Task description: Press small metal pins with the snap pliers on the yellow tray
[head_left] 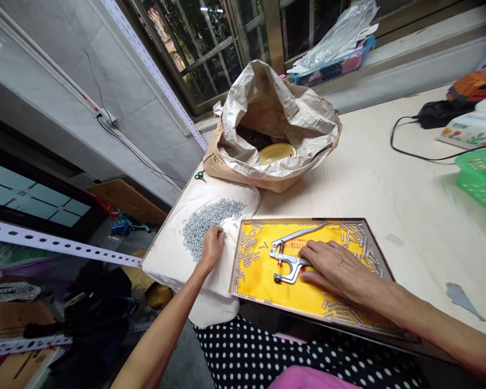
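My left hand (213, 246) has its fingers pinched together at the right edge of a pile of small grey metal pins (206, 224). Whatever lies between those fingertips is too small to make out. The pile rests on a white cloth (166, 259). My right hand (336, 265) is closed over the lower handle of silver hand pliers (294, 267), which have a spring between their arms and a C-shaped jaw. The pliers' upper handle stands raised. Beneath them is a shallow tray (263, 289) with a yellow bottom, and small spring-like metal pieces (249, 246) lie scattered along its sides.
Behind the tray stands an open woven sack (243, 167) with a yellow dish (277, 153) inside. Green-handled scissors (200, 176) lie at the table's left edge. A green basket (481, 178), a black cable (425, 158) and a tissue pack (465, 129) sit at right.
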`<state>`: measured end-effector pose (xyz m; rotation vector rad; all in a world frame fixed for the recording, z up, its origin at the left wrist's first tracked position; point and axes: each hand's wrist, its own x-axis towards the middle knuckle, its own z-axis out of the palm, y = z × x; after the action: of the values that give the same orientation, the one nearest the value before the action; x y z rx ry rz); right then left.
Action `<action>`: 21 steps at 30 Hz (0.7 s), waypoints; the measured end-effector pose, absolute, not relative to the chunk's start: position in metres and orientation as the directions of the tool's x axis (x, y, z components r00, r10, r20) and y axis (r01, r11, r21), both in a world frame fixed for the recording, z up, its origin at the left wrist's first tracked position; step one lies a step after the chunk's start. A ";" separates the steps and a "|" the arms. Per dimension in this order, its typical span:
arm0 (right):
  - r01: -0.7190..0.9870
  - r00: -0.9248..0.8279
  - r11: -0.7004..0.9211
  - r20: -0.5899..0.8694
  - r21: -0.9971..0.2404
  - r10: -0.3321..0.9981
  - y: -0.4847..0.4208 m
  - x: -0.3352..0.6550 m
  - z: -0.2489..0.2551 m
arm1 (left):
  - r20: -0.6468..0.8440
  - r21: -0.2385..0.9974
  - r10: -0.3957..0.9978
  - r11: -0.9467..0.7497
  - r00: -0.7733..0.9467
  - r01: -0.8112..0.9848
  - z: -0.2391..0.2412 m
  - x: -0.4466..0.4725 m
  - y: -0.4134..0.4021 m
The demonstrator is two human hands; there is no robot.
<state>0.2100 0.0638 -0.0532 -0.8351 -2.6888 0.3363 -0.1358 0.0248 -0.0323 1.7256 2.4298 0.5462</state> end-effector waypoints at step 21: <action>0.044 -0.670 0.466 0.320 -0.884 0.670 0.089 0.008 -0.008 | 0.160 0.704 0.865 0.238 -0.476 0.669 0.023 -0.108 -0.012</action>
<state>0.0080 0.0892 -0.0084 -0.5919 -2.0511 1.2100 -0.1076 -0.0118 0.0228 1.4353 2.2499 1.0723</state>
